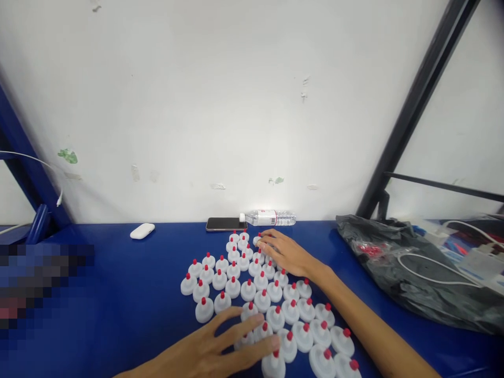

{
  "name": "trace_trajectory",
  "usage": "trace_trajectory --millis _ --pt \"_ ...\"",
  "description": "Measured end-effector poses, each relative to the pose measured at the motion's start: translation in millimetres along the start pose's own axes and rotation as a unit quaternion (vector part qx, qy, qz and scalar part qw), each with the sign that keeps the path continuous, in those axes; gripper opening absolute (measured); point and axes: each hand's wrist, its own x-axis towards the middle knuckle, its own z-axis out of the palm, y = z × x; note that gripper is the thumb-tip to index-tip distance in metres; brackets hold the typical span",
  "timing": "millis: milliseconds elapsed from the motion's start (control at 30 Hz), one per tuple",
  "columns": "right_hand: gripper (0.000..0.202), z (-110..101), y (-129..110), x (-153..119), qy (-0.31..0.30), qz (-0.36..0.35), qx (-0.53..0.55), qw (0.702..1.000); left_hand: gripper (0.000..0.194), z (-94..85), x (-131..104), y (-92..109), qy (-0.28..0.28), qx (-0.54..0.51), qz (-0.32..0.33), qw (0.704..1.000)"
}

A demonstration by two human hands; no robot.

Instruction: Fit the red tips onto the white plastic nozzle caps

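Observation:
Several white round caps with red tips (pixel 262 300) stand upright in a close cluster on the blue table (pixel 118 304). My left hand (pixel 220 344) is over the near left part of the cluster, its fingers spread among the caps and hiding a few of them. At the far end of the cluster, my right hand (pixel 285 252) reaches in with its fingers stretched out. Its fingertips are at a white cap (pixel 256 240) near the back; whether they grip it cannot be made out. Other caps lie partly hidden beneath that hand.
Against the wall lie a black phone (pixel 226 224) and a clear plastic bottle (pixel 268 217) on its side. A white earbud case (pixel 142 231) is at the back left. On the right, a dark plastic bag (pixel 413 283) holds red pieces and a white cable. Metal frame posts (pixel 409 115) flank the table.

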Motion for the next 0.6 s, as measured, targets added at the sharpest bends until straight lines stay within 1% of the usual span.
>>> trace_trajectory --millis 133,200,233,267,300,333,367,400,500,600 --pt "0.053 1 1 0 -0.002 -0.001 -0.005 1.0 0.051 3.5 -3 -2 0.008 0.012 -0.049 0.999" --pt "0.053 1 2 0 -0.001 -0.001 -0.007 1.0 0.051 8.1 -6 -3 0.032 0.015 -0.059 0.998" --pt "0.053 1 2 0 0.0 -0.001 -0.008 1.0 0.05 10.3 -8 -4 0.064 0.018 -0.048 0.997" --pt "0.053 1 2 -1 0.0 -0.002 -0.009 1.0 0.049 12.0 -10 -4 0.092 0.019 -0.058 0.994" --pt "0.053 1 2 -1 0.001 -0.002 -0.009 1.0 0.051 12.8 -11 -3 0.066 0.019 -0.09 0.994" --pt "0.052 1 2 -1 0.002 -0.003 -0.009 1.0 0.052 12.7 -13 -2 0.04 0.011 -0.095 0.995" --pt "0.052 1 2 -1 0.003 -0.004 -0.009 1.0 0.053 11.8 -15 -2 0.035 0.005 -0.093 0.995" --pt "0.051 1 2 -1 0.003 -0.005 -0.009 1.0 0.053 10.2 -16 -1 0.033 0.002 -0.096 0.995" --pt "0.05 1 2 0 0.004 -0.006 -0.008 1.0 0.057 4.5 -18 1 0.055 -0.001 -0.095 0.994" --pt "0.051 2 2 0 0.005 -0.007 -0.007 1.0 0.065 0.5 -15 1 0.046 0.005 -0.09 0.995"
